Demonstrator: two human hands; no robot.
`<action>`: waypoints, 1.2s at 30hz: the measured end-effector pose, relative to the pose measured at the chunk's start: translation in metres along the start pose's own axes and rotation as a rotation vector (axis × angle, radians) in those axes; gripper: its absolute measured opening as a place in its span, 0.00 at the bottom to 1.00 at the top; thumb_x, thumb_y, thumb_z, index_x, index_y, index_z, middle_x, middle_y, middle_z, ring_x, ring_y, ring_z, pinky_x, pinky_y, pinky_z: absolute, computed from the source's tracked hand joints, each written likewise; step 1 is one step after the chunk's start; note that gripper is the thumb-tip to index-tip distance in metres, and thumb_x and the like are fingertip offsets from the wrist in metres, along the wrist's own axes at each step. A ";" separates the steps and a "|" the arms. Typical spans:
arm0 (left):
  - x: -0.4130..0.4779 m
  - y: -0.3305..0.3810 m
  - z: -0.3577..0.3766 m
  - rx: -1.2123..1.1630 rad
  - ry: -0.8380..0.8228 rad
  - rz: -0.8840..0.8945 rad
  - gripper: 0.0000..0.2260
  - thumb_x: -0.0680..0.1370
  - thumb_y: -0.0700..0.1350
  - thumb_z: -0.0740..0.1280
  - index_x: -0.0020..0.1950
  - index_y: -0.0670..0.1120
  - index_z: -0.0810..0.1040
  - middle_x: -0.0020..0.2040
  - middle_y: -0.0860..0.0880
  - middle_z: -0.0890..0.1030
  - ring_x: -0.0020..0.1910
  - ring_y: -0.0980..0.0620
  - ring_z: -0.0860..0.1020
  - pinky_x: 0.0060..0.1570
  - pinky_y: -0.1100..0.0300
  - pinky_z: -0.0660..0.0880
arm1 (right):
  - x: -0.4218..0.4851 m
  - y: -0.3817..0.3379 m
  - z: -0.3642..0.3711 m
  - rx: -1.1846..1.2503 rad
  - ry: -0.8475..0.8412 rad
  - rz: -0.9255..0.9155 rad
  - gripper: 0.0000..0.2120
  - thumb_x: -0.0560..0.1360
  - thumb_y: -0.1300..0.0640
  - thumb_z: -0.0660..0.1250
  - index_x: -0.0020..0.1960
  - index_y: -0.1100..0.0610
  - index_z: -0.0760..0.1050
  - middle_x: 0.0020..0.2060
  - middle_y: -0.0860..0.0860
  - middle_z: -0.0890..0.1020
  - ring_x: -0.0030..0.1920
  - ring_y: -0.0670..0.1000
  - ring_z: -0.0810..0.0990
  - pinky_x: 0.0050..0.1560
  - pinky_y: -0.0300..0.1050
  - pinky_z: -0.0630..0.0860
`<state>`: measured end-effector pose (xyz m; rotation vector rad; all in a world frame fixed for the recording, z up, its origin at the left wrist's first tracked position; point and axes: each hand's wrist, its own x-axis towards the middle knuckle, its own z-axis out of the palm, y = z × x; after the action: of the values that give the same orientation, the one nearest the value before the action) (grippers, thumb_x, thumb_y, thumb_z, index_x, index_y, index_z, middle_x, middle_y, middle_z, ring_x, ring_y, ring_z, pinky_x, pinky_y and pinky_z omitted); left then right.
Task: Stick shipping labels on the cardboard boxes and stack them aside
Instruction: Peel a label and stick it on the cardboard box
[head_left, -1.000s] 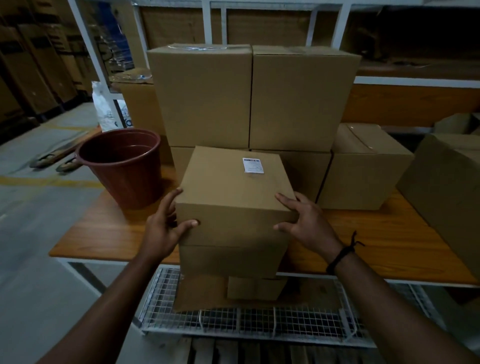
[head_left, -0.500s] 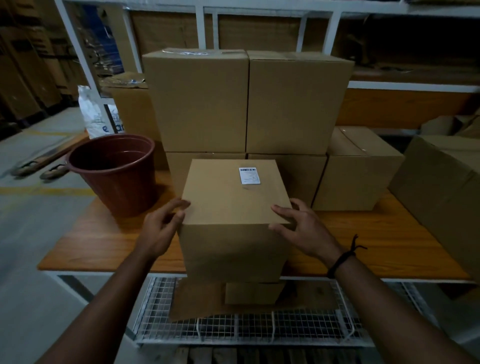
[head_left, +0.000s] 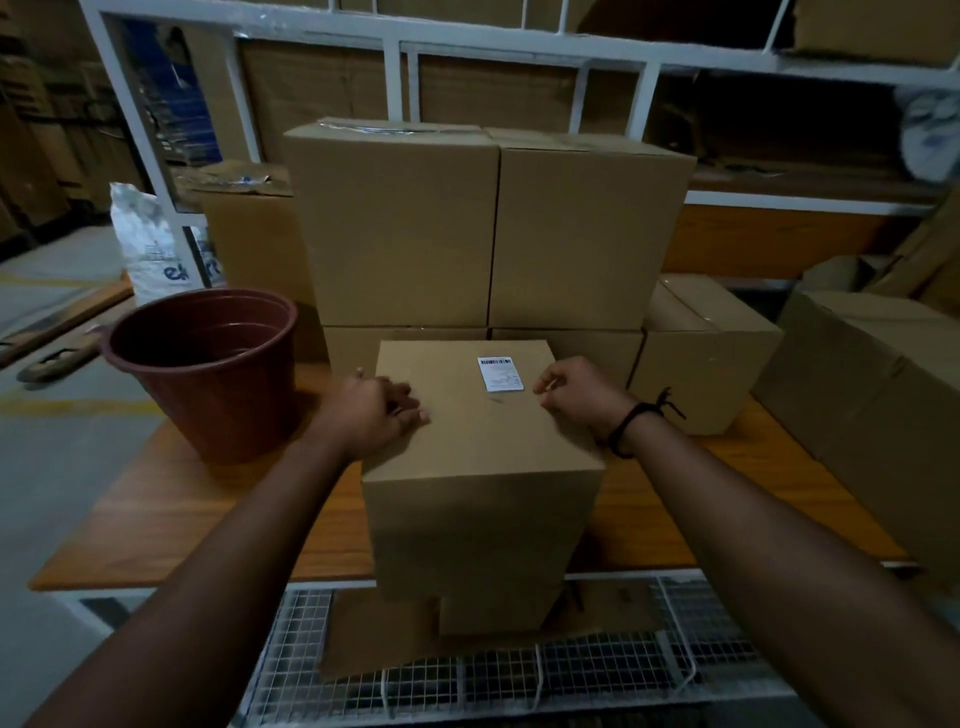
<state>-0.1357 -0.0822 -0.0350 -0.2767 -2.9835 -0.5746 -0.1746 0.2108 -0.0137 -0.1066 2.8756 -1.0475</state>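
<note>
Sliding off its sides, left hand (head_left: 375, 411) and right hand (head_left: 577, 396) lie loosely curled, holding nothing, at 9 and 3 o'clock atop the labelled box (head_left: 483, 441) on the table (head_left: 156, 512); stacking next

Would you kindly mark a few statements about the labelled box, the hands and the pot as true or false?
1. A white label is stuck on top of the front box. True.
2. The brown pot stands to the right of that box. False: it stands to its left.
3. The left hand touches the box's top. True.
4. The right hand has a bare wrist. False: a dark band circles it.
</note>
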 end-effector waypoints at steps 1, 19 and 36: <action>0.002 0.002 0.000 -0.030 0.033 -0.020 0.18 0.78 0.60 0.65 0.61 0.51 0.80 0.69 0.53 0.75 0.69 0.49 0.71 0.69 0.47 0.67 | 0.008 -0.001 0.001 -0.003 -0.013 0.014 0.07 0.71 0.62 0.71 0.47 0.52 0.81 0.40 0.47 0.80 0.46 0.51 0.79 0.51 0.47 0.77; 0.015 -0.005 0.009 0.053 0.253 0.170 0.21 0.74 0.68 0.58 0.35 0.52 0.74 0.39 0.55 0.73 0.42 0.53 0.70 0.40 0.53 0.72 | 0.094 -0.037 -0.016 -0.342 -0.480 -0.322 0.28 0.69 0.58 0.77 0.65 0.43 0.73 0.38 0.50 0.76 0.39 0.48 0.75 0.37 0.40 0.66; 0.011 -0.007 0.011 0.026 0.236 0.160 0.17 0.76 0.67 0.56 0.37 0.56 0.72 0.42 0.56 0.75 0.43 0.55 0.69 0.42 0.53 0.72 | 0.106 -0.057 -0.022 -0.314 -0.669 -0.192 0.31 0.66 0.68 0.77 0.64 0.49 0.71 0.27 0.44 0.75 0.27 0.42 0.73 0.28 0.36 0.70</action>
<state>-0.1482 -0.0825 -0.0465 -0.4102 -2.7100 -0.5109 -0.2799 0.1712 0.0340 -0.6296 2.4009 -0.4389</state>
